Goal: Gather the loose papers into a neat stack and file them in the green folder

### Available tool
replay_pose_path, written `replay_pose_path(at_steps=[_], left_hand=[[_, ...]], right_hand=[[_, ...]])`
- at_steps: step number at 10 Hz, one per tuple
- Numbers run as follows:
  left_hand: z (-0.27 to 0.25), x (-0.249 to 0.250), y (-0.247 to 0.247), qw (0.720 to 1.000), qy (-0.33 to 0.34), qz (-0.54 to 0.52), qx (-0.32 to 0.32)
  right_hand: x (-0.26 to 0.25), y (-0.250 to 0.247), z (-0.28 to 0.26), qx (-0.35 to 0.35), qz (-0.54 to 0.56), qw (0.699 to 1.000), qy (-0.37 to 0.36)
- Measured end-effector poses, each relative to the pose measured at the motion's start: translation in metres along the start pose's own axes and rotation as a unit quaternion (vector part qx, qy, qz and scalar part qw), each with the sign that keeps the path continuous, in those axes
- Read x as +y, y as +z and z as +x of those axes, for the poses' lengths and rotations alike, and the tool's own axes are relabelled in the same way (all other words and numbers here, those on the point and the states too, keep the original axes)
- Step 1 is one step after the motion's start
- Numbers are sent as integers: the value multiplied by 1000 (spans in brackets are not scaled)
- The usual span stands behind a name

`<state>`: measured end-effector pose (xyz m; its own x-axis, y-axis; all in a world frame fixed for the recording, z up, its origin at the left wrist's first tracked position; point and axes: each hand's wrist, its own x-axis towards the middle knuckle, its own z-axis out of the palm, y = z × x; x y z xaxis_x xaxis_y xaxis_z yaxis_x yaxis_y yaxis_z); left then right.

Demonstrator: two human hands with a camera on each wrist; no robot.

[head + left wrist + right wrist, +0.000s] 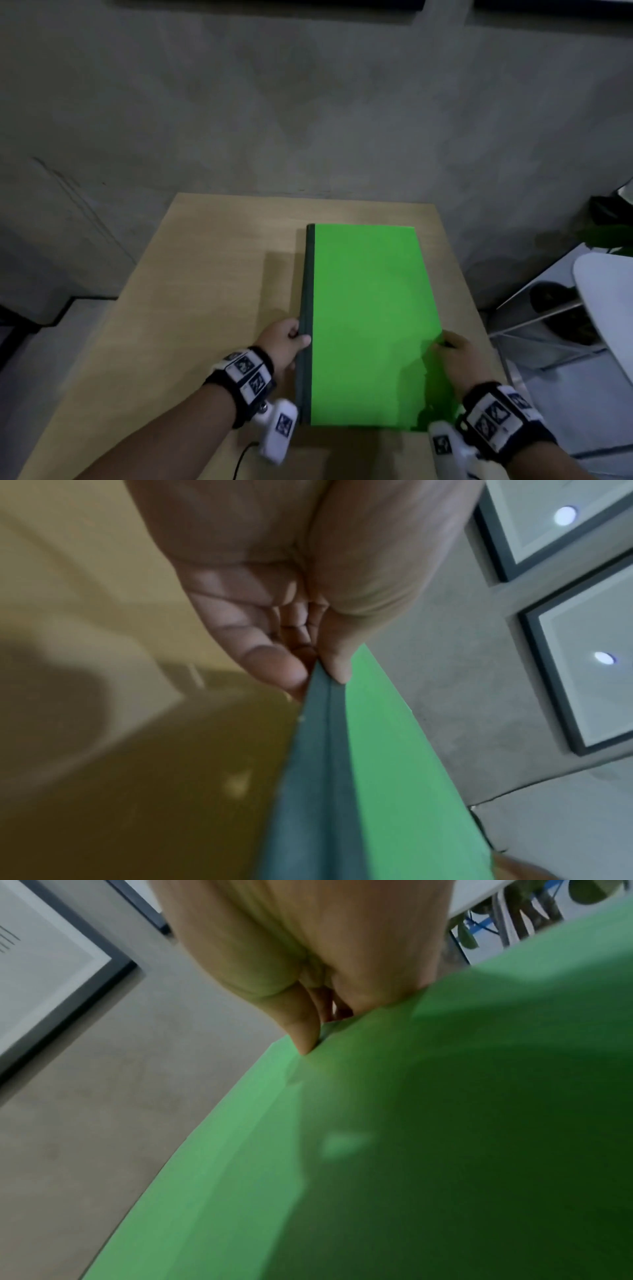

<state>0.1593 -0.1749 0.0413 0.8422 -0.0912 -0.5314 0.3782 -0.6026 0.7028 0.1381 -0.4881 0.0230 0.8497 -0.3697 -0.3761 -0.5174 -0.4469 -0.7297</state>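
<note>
no readable text, labels or numbers

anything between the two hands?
Only the closed green folder: the left hand pinches its dark spine, the right hand grips the opposite edge. Head view shows no loose papers.

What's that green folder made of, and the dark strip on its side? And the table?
The green folder looks like matte card or thin plastic: flat, no shine. Its dark spine strip seems a duller, cloth-like or plastic binding; hard to tell. The table looks like pale wood laminate with faint grain.
</note>
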Motion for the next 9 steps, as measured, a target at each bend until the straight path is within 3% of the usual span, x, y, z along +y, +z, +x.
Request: replay_pose_path(at_steps=[2, 3, 4, 6, 9], left_hand=[[83, 44, 10, 998, 7, 67, 21], [102, 34, 22, 997, 5, 81, -3], [117, 25, 28, 998, 12, 51, -20], [150, 44, 17, 997, 11, 74, -20], [157, 47, 20, 987, 39, 158, -8]], right_hand=[[-37, -13, 82, 73, -8, 997, 9], [-34, -7, 104, 71, -27, 997, 18], [-31, -1, 114, 50, -56, 996, 43], [-34, 5, 141, 71, -22, 996, 39], [-33, 8, 150, 92, -184, 978, -11]])
